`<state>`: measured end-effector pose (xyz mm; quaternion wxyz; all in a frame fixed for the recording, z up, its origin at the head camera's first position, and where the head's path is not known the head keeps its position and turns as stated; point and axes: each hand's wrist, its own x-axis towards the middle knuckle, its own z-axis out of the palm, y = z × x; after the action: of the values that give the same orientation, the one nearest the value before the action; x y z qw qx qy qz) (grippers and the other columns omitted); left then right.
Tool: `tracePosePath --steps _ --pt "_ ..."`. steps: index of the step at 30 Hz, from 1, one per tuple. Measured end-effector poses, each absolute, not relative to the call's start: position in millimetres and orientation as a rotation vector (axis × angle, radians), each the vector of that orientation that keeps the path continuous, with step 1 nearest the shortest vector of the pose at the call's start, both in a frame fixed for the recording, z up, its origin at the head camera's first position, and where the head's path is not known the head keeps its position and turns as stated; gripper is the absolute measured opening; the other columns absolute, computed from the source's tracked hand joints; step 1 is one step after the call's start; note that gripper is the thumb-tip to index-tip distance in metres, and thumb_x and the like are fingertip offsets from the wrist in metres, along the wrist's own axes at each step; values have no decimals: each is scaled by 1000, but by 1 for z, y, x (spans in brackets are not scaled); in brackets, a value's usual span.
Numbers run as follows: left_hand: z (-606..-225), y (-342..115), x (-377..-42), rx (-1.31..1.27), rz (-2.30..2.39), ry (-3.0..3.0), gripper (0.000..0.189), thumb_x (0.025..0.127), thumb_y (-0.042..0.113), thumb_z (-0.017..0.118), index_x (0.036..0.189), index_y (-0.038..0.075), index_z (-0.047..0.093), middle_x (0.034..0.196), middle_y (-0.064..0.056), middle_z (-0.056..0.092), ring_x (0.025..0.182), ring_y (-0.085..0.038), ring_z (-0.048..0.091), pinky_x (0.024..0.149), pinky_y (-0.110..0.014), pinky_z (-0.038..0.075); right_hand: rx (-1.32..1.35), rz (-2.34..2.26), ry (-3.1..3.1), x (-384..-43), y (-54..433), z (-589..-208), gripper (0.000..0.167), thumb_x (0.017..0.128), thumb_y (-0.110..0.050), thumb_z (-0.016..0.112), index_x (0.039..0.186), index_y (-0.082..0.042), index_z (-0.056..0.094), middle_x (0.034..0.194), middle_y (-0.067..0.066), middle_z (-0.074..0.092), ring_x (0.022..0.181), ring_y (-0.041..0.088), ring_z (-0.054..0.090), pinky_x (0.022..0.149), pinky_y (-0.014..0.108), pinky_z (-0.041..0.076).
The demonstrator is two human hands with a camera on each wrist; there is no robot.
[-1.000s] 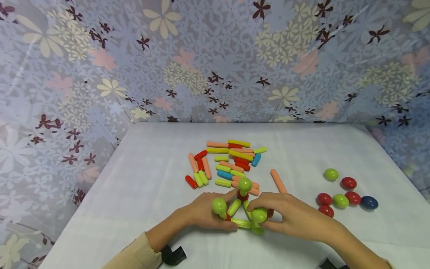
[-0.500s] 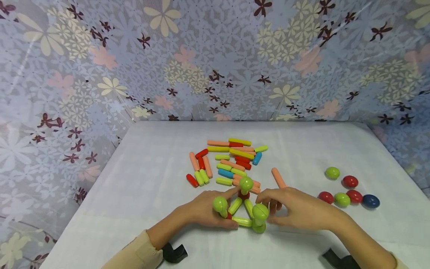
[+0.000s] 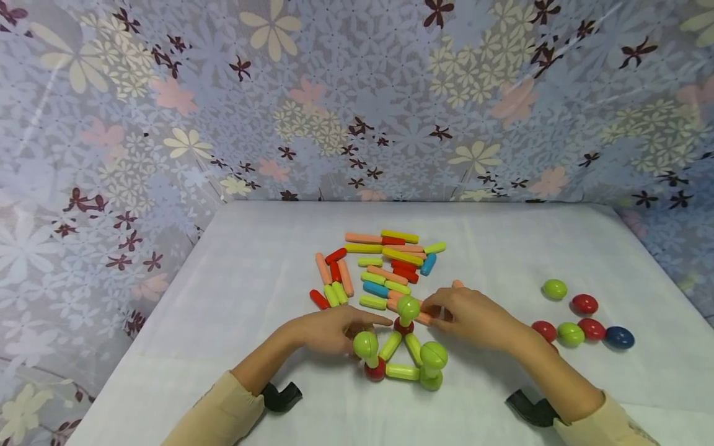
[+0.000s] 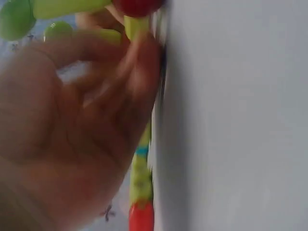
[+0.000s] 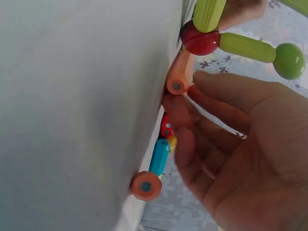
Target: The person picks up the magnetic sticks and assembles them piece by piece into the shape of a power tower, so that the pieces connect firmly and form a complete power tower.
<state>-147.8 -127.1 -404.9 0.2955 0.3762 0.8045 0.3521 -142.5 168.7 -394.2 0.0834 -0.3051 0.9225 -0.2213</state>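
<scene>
A triangular frame of short green rods (image 3: 403,371) stands on the table, with red balls (image 3: 375,369) at two corners and a green ball (image 3: 432,379) at the third. Upright green rods topped by green balls (image 3: 365,344) rise from the corners. My left hand (image 3: 329,331) is at the frame's left side, index finger stretched toward the back corner; its other fingers are partly hidden and blurred in the left wrist view. My right hand (image 3: 474,316) reaches behind the frame, fingers loosely bent beside an orange rod (image 5: 178,77). Whether they touch it is unclear.
Several coloured rods (image 3: 364,249) lie loose behind the frame. Another orange rod (image 3: 457,284) is mostly hidden behind my right hand. Red, green and blue balls (image 3: 619,337) lie on the right. A floral cloth (image 3: 357,99) hangs behind the table.
My right hand has left the frame's right corner and moved back to the orange rods. My left hand has loosened from the left corner and shifted slightly left and back.
</scene>
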Motion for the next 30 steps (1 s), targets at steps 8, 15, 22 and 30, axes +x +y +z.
tracePosePath --steps 8,15,22,30 --pt "-418 -102 -150 931 1404 2103 37 94 19 63 131 18 56 124 5 59 115 -14 55 96 -28 44 -830 -524 2840 -138 168 -395 17 81 -16 75 96 -22 70 82 -19 58 70 1 52 65 30 47" --pt "-426 -83 -154 976 1517 2003 43 91 18 68 132 17 56 115 5 64 108 -15 59 95 -32 46 -838 -533 2908 -141 160 -399 11 82 -30 74 89 -23 68 71 -19 53 62 4 49 58 28 42" --pt "-433 -80 -155 968 1474 2175 32 89 27 70 118 15 66 103 10 66 96 -13 60 85 -28 49 -673 -304 2688 -142 179 -383 31 74 -28 78 100 -30 62 63 -10 50 54 12 45 52 31 36" --pt "-435 -80 -153 971 1475 2214 29 88 32 70 112 16 69 99 12 67 91 -12 60 81 -27 50 -769 -485 2674 -142 179 -388 14 84 -31 74 90 -24 63 64 -11 51 55 7 46 54 28 40"
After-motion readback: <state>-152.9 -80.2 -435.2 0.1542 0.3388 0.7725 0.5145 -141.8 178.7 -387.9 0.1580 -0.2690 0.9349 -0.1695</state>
